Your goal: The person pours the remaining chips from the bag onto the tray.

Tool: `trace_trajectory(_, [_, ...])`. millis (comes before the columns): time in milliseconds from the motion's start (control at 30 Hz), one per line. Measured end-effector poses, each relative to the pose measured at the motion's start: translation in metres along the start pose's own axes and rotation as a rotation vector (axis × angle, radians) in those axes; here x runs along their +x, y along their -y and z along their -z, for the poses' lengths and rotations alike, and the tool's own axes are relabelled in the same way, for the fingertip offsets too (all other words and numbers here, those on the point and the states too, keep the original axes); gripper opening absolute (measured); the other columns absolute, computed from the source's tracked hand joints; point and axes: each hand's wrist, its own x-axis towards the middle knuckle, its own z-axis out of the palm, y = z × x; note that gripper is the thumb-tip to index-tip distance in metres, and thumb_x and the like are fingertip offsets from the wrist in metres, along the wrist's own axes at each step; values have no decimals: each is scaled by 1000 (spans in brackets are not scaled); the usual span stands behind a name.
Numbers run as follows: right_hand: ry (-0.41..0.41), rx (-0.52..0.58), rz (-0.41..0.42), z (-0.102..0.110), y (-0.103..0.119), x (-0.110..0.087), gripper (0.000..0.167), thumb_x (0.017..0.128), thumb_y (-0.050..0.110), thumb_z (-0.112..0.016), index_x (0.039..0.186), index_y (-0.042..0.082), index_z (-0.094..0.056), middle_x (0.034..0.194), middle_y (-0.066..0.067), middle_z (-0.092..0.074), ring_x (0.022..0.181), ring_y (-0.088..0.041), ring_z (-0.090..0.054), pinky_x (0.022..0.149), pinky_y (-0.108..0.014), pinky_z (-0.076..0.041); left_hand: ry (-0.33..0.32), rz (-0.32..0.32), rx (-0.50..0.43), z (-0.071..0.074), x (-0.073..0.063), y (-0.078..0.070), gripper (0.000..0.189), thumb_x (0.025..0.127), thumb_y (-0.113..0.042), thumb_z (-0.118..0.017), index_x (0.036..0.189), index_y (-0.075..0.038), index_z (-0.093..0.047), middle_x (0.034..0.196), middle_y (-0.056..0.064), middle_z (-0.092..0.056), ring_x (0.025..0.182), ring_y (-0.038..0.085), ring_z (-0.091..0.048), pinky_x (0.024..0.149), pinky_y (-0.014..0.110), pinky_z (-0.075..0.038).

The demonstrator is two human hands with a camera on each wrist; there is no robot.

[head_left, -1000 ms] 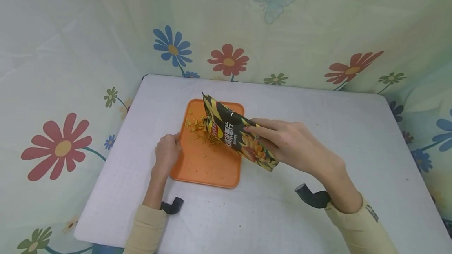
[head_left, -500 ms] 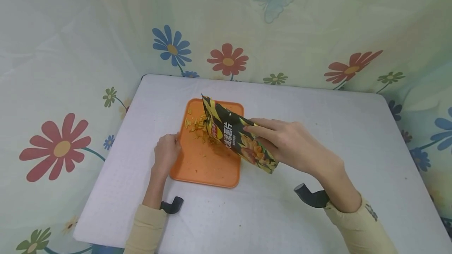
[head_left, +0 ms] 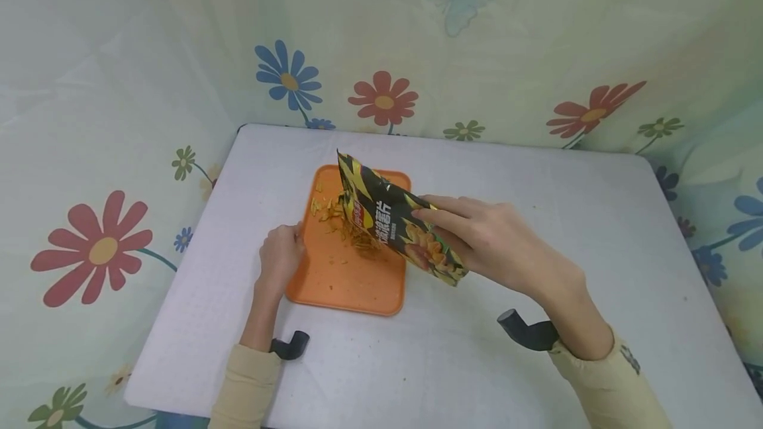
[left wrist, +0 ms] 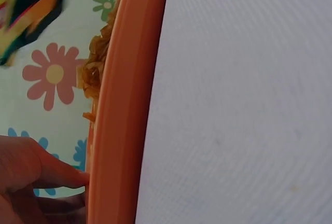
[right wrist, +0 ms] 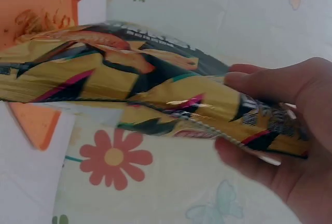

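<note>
An orange tray [head_left: 340, 286] lies on the white table, with broken yellow-brown chips [head_left: 324, 210] heaped on its far and middle part. Above the tray, a black and gold chip bag [head_left: 387, 220] tilts with its far-left end down over the heap. My right hand [head_left: 497, 240] grips this bag between thumb and fingers; in the right wrist view the bag [right wrist: 171, 86] looks flattened and creased. At the tray's left side, my left hand [head_left: 281, 257] pinches the rim, its fingers [left wrist: 57, 175] touching the edge in the left wrist view. The bag's mouth is hidden.
The white table [head_left: 536, 217] reaches well out to the right of the tray. Flowered curtains [head_left: 512, 38] stand behind and beside it. A black wrist mount [head_left: 527, 331] sticks out from the right wrist, another mount [head_left: 291, 346] from the left.
The bag has shifted slightly up and to the left in the right hand's grip. More chips show on the tray below it. My left hand stays at the rim.
</note>
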Motion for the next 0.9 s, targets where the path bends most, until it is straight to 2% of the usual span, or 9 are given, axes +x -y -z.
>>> trace_trajectory(267, [-9,-2,-7,1,-2,1,43,87,1,-78,128,13,-74,129,-11,-72,100,-27,-75,51,-24,-47,8,2,1,-1,1,1,27,103,-3,-56,123,7,-70,56,2,-41,42,10,-30,39,23,-26])
trace_trajectory(433, [-1,14,-19,2,-2,0,44,87,1,-77,129,13,-73,129,-11,-72,101,-27,-75,53,-25,-49,3,0,3,0,1,-1,26,103,-4,-56,121,7,-72,55,1,-40,42,10,-31,39,23,-26])
trace_trajectory(567, [-27,14,-8,1,-3,1,42,87,1,-78,127,12,-74,129,-12,-71,100,-27,-75,52,-25,-49,5,1,-1,0,1,-1,29,100,1,-57,126,7,-69,58,3,-42,42,10,-30,39,23,-26])
trace_trajectory(767, [-69,1,19,1,-3,3,43,85,1,-80,126,11,-74,128,-11,-72,90,-24,-74,49,-22,-44,12,1,0,1,0,0,38,96,7,-56,133,5,-64,62,7,-52,43,10,-29,39,22,-27])
trace_trajectory(900, [-71,1,18,1,-2,4,43,85,2,-81,127,10,-74,129,-12,-72,87,-23,-73,48,-22,-43,14,3,2,0,0,1,39,96,6,-55,134,4,-64,62,7,-52,43,10,-29,39,22,-27])
